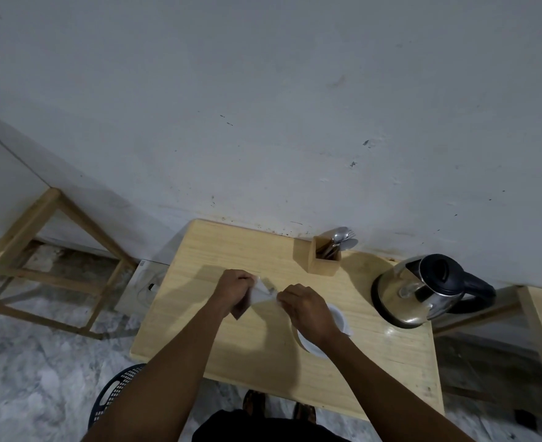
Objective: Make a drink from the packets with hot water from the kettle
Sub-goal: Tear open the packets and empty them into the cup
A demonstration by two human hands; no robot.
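Two hands pinching a packet over the wooden table.

Just below frame centre, the left hand and right hand each grip an end of a pale packet, stretched between them above the table. A white cup sits partly under the right wrist. The steel kettle stands at right, beyond a wooden spoon holder.

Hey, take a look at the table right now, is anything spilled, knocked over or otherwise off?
Nothing stands out. The kettle stands upright with its lid shut, the wooden holder with its spoons is upright by the wall, and the white cup sits upright under the right hand. Both hands grip a packet, left hand included. No spill shows on the table.
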